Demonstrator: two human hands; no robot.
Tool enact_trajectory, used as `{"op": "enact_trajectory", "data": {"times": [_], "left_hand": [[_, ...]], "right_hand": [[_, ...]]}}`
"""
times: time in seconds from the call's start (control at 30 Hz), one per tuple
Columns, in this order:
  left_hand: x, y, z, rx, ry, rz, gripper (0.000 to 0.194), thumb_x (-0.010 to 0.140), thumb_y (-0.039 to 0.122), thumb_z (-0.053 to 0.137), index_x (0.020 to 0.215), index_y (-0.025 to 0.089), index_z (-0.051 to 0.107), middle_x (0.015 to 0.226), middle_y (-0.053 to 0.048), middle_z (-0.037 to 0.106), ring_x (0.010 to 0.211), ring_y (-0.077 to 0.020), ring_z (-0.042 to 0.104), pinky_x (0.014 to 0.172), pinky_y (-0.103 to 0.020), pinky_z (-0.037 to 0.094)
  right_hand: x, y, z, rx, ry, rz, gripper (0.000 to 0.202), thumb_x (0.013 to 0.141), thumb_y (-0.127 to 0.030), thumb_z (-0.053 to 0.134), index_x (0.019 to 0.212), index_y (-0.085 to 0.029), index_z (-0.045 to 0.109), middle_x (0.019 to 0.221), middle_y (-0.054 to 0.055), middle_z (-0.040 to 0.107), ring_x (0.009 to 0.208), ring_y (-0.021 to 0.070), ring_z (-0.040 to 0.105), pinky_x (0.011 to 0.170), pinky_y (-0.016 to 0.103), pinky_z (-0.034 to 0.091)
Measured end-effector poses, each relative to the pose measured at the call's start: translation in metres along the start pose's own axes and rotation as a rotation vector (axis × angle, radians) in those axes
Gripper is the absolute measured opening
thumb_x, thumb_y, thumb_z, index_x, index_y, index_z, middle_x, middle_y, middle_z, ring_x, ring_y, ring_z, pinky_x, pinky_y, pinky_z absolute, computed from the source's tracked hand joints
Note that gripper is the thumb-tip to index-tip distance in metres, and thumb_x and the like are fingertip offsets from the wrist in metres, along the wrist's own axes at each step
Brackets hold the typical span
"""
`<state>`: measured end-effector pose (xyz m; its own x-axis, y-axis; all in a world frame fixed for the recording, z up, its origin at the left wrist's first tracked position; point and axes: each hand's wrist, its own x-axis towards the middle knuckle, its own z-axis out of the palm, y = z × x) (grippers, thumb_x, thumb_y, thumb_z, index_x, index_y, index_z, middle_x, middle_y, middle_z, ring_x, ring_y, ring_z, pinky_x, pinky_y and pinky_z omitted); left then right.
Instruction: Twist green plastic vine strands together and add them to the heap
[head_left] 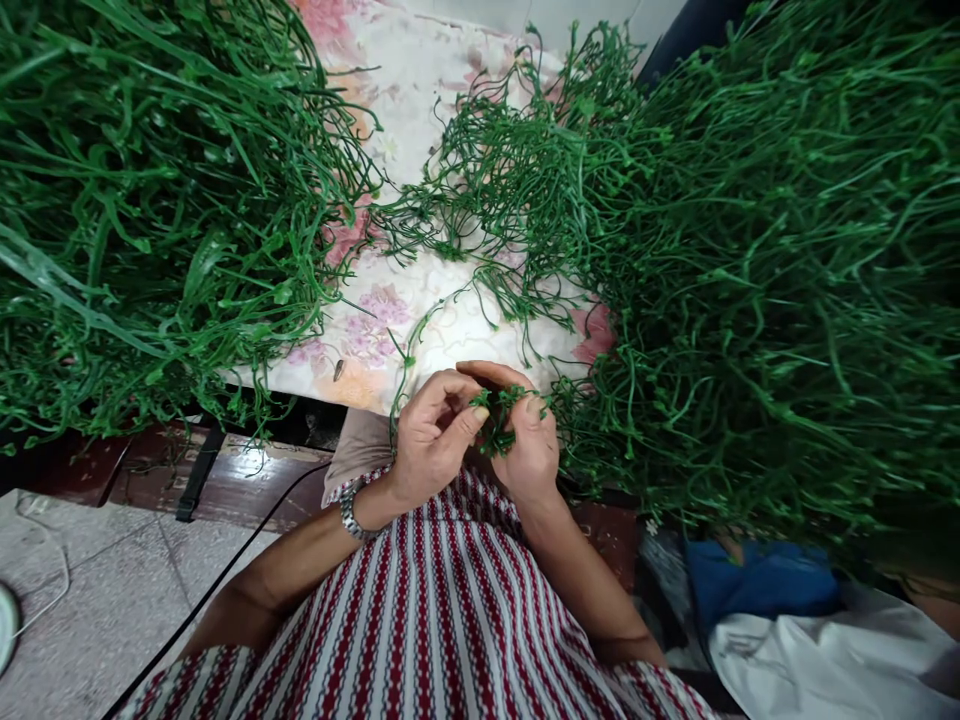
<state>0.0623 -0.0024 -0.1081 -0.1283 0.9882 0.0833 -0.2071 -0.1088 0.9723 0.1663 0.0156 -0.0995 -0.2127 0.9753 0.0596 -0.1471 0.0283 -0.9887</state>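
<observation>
Close to my body, at the near edge of a cloth-covered table, my two hands work together. My left hand (435,437), with a metal watch on its wrist, pinches at the tips of some thin green stems, which look like plastic. My right hand (531,440) is curled around the small bunch of green stems (498,432), its thumb against the tips. A single long stem (409,362) curves up beside my left hand. Right of my right hand rises a big heap of thin green stems (780,280). The bunch's lower part is hidden by my fingers.
Another large heap of green stems (150,210) covers the table's left side. Looser stems (525,170) spread across the flowered cloth (457,335) ahead. A small dark piece (339,370) lies near the edge. Blue fabric (757,582) and white fabric (832,650) lie at lower right.
</observation>
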Motion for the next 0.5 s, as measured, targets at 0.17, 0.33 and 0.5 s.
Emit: {"op": "enact_trajectory", "data": {"times": [0.17,0.33,0.5], "left_hand": [[0.0017,0.0017,0.0018,-0.011,0.082,-0.004,0.007,0.077,0.022,0.061,0.081,0.018,0.059,0.072,0.003,0.057,0.057,-0.0061,0.049,0.052,-0.016,0.041],[0.0024,0.0023,0.0031,-0.049,0.081,0.007,0.004,0.076,0.022,0.062,0.076,0.017,0.061,0.069,0.003,0.057,0.056,-0.0063,0.051,0.051,-0.016,0.041],[-0.0007,-0.0035,0.0045,-0.108,0.087,-0.059,0.01,0.077,0.027,0.061,0.078,0.018,0.059,0.068,0.003,0.054,0.043,-0.0036,0.042,0.038,-0.016,0.035]], "right_hand": [[-0.0004,0.0014,0.0002,-0.191,0.013,-0.178,0.028,0.087,-0.036,0.045,0.107,-0.021,0.059,0.104,0.006,0.059,0.099,0.0199,0.055,0.089,0.036,0.045],[-0.0036,0.004,0.0046,-0.207,0.086,-0.185,0.023,0.087,-0.034,0.045,0.101,-0.021,0.06,0.099,0.006,0.06,0.093,0.0195,0.057,0.087,0.037,0.047],[-0.0046,0.0066,0.0072,-0.104,0.124,-0.057,0.025,0.09,-0.037,0.039,0.099,-0.023,0.059,0.098,0.004,0.06,0.062,0.0123,0.056,0.073,0.034,0.052]]}}
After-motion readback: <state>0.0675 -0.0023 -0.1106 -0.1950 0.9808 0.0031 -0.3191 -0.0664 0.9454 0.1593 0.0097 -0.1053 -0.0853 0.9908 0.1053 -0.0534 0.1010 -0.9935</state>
